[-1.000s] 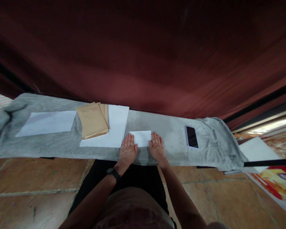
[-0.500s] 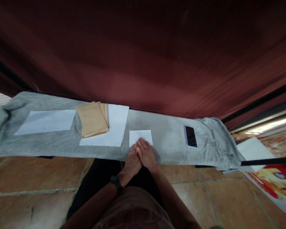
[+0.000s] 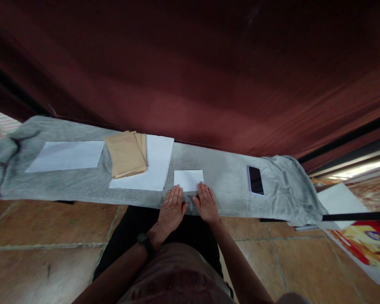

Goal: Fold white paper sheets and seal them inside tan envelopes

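White folded paper [image 3: 188,179] on a grey cloth [image 3: 228,185], both hands at its near edge.
Left hand [image 3: 171,207] and right hand [image 3: 205,203] lie flat and empty, slightly apart, fingertips at the paper's near corners; brown envelopes [image 3: 126,154] sit to the left, a phone [image 3: 256,180] to the right.

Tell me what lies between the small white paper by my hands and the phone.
Only bare grey cloth; the head view shows nothing else between the small white paper and the phone.
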Tool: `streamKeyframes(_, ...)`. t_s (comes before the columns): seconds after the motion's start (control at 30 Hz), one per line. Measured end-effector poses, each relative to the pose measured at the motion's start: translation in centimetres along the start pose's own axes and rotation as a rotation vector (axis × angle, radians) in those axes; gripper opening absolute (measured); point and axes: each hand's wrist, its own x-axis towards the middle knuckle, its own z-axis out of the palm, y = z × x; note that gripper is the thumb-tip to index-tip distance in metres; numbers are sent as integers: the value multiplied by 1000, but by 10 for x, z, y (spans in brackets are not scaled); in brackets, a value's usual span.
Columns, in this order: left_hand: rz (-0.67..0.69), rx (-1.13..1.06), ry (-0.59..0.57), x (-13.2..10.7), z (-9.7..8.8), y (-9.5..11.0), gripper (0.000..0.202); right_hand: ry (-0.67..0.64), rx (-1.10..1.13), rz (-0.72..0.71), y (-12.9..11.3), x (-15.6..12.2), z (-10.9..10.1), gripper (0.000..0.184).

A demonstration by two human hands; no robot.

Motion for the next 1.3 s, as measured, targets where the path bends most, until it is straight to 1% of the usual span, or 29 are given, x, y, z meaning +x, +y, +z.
streamKeyframes(0.13,-29,6,2,-2,-2,-3,62,35,-58,6,5,-4,2,58)
streamKeyframes(0.23,-49,36,11,3,-1,0,61,59,-113,-2,6,-6,3,56)
streamKeyframes(0.37,-31,35,11,26,5,9,58,77,-142,-1,5,-6,4,55)
streamKeyframes(0.53,10,8,-54,65,12,15,57,96,-131,-5,5,-5,4,53)
streamKeyframes(0.67,12,2,-55,81,15,10,59,93,-99,-5,4,-6,2,53)
streamKeyframes(0.83,-27,11,1,80,18,-3,61,48,-60,53,1,-3,-2,51)
streamKeyframes(0.9,-38,15,16,77,17,-7,61,28,-58,92,-3,3,-4,50)
streamKeyframes(1.0,-29,22,20,74,17,-11,62,-10,-43,118,-11,22,-6,50)
streamKeyframes(1.13,-9,29,-13,74,16,-13,58,-95,23,15,-26,57,-2,49)
streamKeyframes(1.2,-17,38,-26,75,17,-13,58,-119,35,2,-30,70,4,50)
streamKeyframes(1.3,-18,46,-20,75,17,-13,57,-117,19,19,-29,78,11,51)
